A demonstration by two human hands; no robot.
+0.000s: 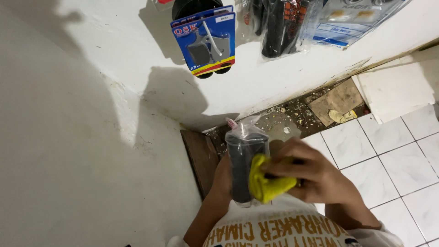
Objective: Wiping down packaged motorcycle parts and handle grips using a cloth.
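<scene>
There were two hands (315, 176), one yellow cloth (267, 183), one bagged black part (242, 160) and three hanging packages (206, 41).

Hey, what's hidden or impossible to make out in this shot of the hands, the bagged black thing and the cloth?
Head view only:
- Left hand: mostly hidden behind the bagged black cylinder.
- Cylinder's right side: covered by the yellow cloth in the right hand.
- Hanging packages: tops cut off by the upper edge.
- Floor debris: too small to identify.
</scene>
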